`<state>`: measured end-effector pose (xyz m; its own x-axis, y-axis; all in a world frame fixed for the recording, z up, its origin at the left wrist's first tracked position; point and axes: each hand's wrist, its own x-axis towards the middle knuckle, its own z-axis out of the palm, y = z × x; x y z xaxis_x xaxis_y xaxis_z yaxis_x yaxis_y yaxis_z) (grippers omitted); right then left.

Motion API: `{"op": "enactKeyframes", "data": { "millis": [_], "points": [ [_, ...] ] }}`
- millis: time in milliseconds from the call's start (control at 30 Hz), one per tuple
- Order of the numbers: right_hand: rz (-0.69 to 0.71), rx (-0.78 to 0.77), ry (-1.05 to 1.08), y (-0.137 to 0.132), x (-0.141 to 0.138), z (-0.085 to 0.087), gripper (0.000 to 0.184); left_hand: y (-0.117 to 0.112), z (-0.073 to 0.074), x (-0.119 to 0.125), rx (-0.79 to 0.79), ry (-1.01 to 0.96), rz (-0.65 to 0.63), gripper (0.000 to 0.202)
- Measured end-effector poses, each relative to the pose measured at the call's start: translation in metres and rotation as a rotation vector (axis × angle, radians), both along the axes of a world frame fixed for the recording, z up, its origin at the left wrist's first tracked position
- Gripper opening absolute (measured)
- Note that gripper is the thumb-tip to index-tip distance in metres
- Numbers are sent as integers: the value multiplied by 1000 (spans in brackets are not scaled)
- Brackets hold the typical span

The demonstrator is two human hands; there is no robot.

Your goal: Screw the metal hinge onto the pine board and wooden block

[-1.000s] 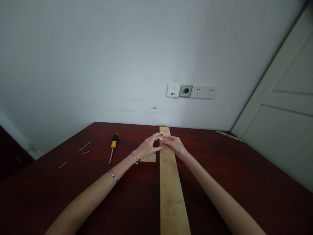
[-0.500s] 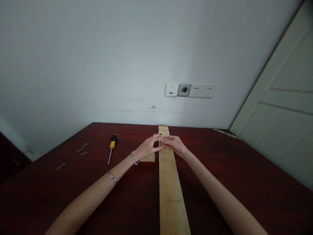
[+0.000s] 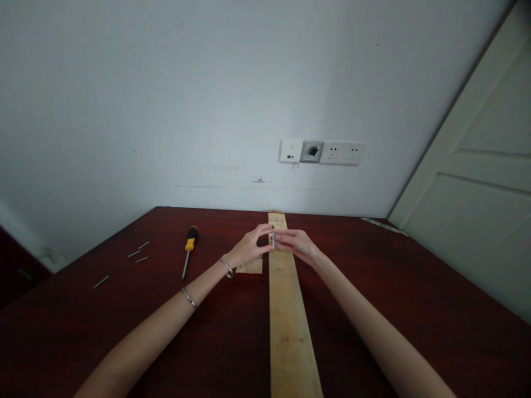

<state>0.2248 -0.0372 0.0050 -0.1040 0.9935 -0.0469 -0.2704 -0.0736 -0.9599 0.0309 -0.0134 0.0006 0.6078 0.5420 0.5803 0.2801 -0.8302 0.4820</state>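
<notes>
Both hands meet over a long pale wooden board [image 3: 286, 309] that runs from the wall toward me. Between their fingertips stands a small silvery metal piece [image 3: 274, 240], its exact kind too small to make out. My left hand [image 3: 250, 243] curves its thumb and fingers around it from the left, with a gap inside the curve. From the right, my right hand [image 3: 299, 243] has its fingertips closed on the piece. Under my left hand lies a short wooden piece [image 3: 251, 266], partly covered, beside the board.
A yellow-and-black screwdriver [image 3: 189, 249] lies left of my hands on the dark red tabletop [image 3: 199, 348]. Farther left are several loose screws or nails [image 3: 100, 282]. A thin pale strip [image 3: 384, 225] rests at the back right. Wall sockets [image 3: 332, 153] sit above the table.
The metal piece has turned a little between the fingertips and shows a broader silvery side. My left fingers have shifted slightly; the things on the table have stayed put.
</notes>
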Motion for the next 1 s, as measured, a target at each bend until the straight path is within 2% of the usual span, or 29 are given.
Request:
{"op": "enactKeyframes", "data": {
  "millis": [200,367,433,633,767,1000],
  "points": [
    [-43,24,-7,3,1,-2,13,6,-5,-2,68,-16,36,50],
    [-140,72,-18,7,-2,-1,16,8,-6,0,242,-137,106,24],
    [-173,88,-26,8,-4,-2,19,6,-4,4,256,-158,112,20],
    [-208,145,-71,5,-11,1,26,-7,-3,17,3,-186,114,24],
    [-223,178,-105,4,-14,3,31,-12,-5,25,-220,-296,163,26],
    [-233,208,-150,4,-13,4,30,-11,-8,34,-579,-509,107,35]
  ]
}}
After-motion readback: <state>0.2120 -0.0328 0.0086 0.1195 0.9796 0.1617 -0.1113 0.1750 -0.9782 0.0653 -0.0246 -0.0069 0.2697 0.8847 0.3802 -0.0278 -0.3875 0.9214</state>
